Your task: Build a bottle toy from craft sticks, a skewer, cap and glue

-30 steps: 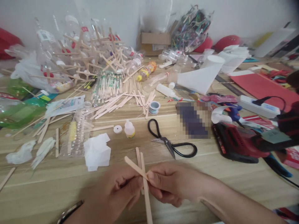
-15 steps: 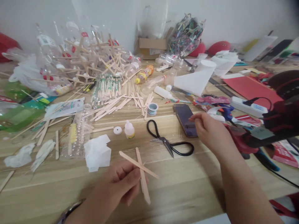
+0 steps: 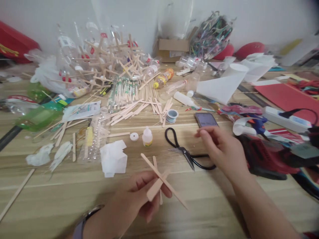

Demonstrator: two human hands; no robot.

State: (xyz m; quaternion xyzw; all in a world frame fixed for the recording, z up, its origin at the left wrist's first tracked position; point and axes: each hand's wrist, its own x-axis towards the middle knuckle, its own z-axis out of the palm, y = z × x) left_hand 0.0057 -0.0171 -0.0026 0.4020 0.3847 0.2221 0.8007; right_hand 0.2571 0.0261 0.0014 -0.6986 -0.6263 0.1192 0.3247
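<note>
One wooden table point(image 3: 62, 191); left hand point(image 3: 136, 195) holds three sticks point(image 3: 162, 179).

Crossed pale wooden sticks point(image 3: 161, 178), aslant

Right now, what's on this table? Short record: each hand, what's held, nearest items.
Left hand: the left hand grips crossed wooden sticks
Right hand: the right hand is raised by the near end of the phone; contact unclear, no held item visible
Scissors: black-handled scissors, blades apart, one handle partly behind the right hand
Bottle: small white bottle, upright, beside a white disc
Spool: blue-white spool, beyond the scissors
</note>
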